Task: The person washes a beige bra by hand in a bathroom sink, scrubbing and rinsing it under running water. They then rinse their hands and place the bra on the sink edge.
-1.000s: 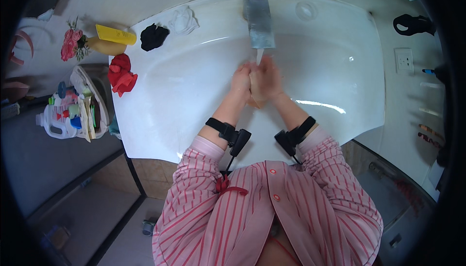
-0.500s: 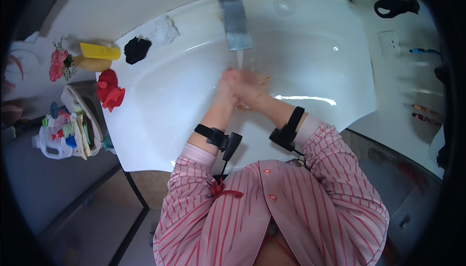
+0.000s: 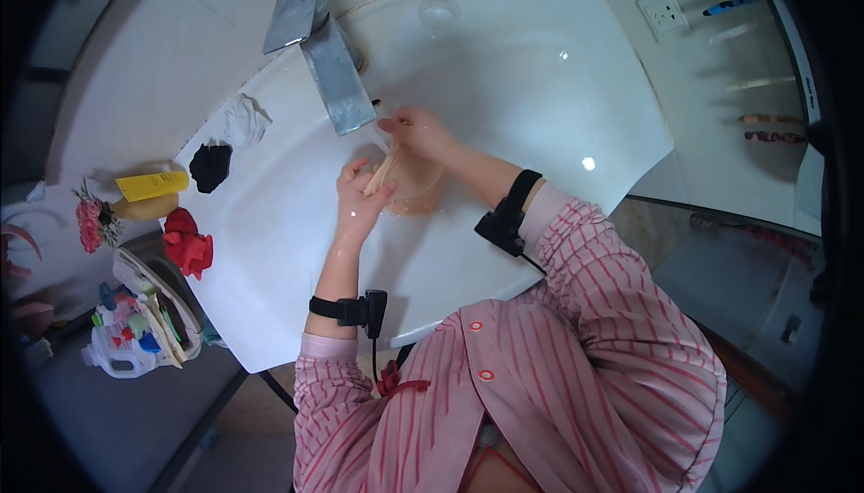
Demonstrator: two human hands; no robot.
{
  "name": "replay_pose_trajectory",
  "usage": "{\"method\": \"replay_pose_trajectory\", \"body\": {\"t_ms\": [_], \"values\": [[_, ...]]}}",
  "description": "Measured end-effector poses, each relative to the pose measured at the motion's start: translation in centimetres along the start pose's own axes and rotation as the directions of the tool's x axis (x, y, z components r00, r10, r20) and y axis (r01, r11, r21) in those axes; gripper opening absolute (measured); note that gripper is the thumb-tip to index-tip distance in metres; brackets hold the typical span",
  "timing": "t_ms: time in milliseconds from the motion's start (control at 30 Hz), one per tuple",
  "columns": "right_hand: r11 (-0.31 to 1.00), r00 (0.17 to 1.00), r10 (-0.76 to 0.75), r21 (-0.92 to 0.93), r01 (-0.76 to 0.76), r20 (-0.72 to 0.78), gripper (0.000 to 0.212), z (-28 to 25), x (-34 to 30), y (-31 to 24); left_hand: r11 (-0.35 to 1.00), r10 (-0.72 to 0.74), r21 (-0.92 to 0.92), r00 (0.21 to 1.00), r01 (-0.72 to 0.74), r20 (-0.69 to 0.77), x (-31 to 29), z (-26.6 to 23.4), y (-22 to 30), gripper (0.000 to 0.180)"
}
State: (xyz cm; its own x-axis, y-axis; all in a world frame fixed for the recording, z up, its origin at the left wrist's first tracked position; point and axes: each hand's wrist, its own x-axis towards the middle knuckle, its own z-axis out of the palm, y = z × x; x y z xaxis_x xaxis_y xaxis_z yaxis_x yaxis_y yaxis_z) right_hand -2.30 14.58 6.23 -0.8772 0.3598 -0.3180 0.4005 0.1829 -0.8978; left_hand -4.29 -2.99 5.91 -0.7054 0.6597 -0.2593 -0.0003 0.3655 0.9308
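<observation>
A thin, wet beige cloth (image 3: 385,167) is stretched between my two hands over the white washbasin (image 3: 279,250). My left hand (image 3: 358,198) pinches its lower end between thumb and fingers. Higher up and to the right, my right hand (image 3: 421,131) grips the other end, close under the spout of the grey metal faucet (image 3: 337,79). The cloth looks like a small garment, but its exact kind does not show. Below the hands, tan-coloured water or fabric lies at the bottom of the basin; I cannot tell which.
Along the basin's left rim lie a crumpled white cloth (image 3: 246,121), a black cloth (image 3: 210,167) and a red cloth (image 3: 187,243). Beside them are a yellow tube (image 3: 153,186) and pink flowers (image 3: 90,221). A wall socket (image 3: 664,15) is at the right.
My hands were pressed together, blurred, under the running water; now they are apart with the cloth pulled out between them. The whole view has shifted and turned.
</observation>
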Motion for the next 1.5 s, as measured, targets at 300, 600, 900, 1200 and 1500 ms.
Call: {"method": "replay_pose_trajectory", "body": {"t_ms": [300,600,900,1200,1500], "values": [[0.996,0.983,-0.061,0.077,0.048,0.171,0.033,-2.0,-0.6,2.9,0.551,-0.207,-0.828,0.944,-0.104,-0.256,1.5,1.4,-0.6,0.023],[0.928,0.956,-0.290,-0.232,0.291,0.041,0.027,6.4,-6.9,-1.9,0.222,-0.426,-0.934,0.889,0.280,0.166,4.0,3.6,-3.9,0.033],[0.955,0.985,-0.171,-0.242,0.170,0.014,0.034,1.3,-1.6,0.0,0.287,-0.300,-0.911,0.931,0.298,0.210,2.0,3.8,1.8,0.042],[0.412,0.927,0.360,0.874,-0.258,0.104,0.024,0.1,0.5,-2.2,0.228,-0.438,-0.789,0.784,0.570,0.440,0.8,1.8,-2.6,0.063],[0.729,0.994,0.088,0.675,-0.108,0.064,0.024,-4.2,0.9,-1.0,0.451,-0.026,-0.881,0.989,0.140,0.144,-0.2,0.9,-1.4,0.052]]}}
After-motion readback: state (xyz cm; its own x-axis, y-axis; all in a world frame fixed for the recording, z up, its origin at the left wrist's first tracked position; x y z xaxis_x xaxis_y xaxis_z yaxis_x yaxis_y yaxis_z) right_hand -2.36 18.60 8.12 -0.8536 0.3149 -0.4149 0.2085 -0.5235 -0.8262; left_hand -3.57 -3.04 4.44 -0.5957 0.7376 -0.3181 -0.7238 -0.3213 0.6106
